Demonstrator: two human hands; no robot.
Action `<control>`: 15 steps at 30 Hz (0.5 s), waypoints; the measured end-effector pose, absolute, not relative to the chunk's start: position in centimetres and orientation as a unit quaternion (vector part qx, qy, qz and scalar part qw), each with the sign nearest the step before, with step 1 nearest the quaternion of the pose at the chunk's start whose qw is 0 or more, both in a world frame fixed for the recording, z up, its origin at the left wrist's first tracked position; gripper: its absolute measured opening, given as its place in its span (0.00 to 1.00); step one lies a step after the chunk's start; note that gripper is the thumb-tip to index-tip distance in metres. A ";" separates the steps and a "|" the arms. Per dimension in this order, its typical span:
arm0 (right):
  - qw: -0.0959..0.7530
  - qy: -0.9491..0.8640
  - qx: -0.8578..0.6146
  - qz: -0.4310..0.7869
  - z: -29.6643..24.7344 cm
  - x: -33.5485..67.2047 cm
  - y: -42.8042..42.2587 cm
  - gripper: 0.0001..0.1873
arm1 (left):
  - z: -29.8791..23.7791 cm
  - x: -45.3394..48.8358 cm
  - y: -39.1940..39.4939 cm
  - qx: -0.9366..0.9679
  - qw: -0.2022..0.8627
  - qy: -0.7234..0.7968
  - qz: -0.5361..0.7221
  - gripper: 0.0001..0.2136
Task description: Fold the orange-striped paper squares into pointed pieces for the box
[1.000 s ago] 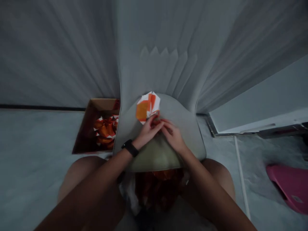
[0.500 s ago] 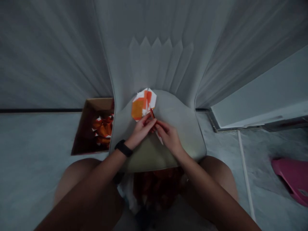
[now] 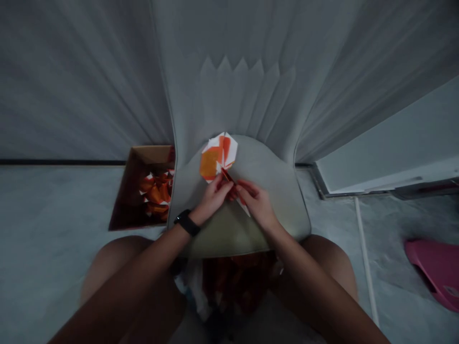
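Both hands meet over the seat of a grey chair (image 3: 272, 162). My left hand (image 3: 214, 195) pinches a narrow folded strip of red-and-white paper (image 3: 228, 176) between thumb and fingers. Close beside it, my right hand (image 3: 256, 200) is closed on the same folded paper, whose pale pointed end sticks out below the fingers. Just beyond the hands, a stack of orange, red and white paper (image 3: 211, 162) lies on the seat. A black watch (image 3: 187, 222) is on my left wrist. The inner fingers are partly hidden.
An open cardboard box (image 3: 120, 200) with folded orange-and-white paper pieces (image 3: 158, 193) stands left of the chair. A pink plastic object (image 3: 435, 267) is on the floor at right. Dim reddish material (image 3: 240, 282) is below the seat, between the legs. A grey curtain (image 3: 79, 86) hangs behind.
The view has shifted slightly, so everything sits a little further right. The folded paper has tilted more between the fingers; both hands still hold it.
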State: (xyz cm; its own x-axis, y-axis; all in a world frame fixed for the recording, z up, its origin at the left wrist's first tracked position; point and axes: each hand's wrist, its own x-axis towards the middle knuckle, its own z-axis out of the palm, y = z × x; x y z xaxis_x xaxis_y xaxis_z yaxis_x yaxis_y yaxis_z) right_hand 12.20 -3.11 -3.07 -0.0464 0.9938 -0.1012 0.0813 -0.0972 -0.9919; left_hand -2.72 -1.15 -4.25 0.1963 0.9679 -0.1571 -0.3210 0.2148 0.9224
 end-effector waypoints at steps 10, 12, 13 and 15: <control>0.426 -0.600 -0.596 0.322 -1.6 12.4 -4.5 0.20 | -4.2 -1.5 -2.8 0.364 0.612 0.445 0.543 0.25; 0.416 -0.612 -0.609 0.284 -1.3 12.4 -4.9 0.20 | -4.1 -1.7 -2.7 0.359 0.605 0.473 0.530 0.20; 0.414 -0.615 -0.614 0.273 -1.3 12.4 -5.0 0.20 | -4.0 -1.9 -2.7 0.366 0.608 0.483 0.513 0.17; 0.411 -0.615 -0.618 0.267 -1.3 12.4 -5.0 0.20 | -3.8 -2.2 -2.5 0.398 0.618 0.488 0.472 0.11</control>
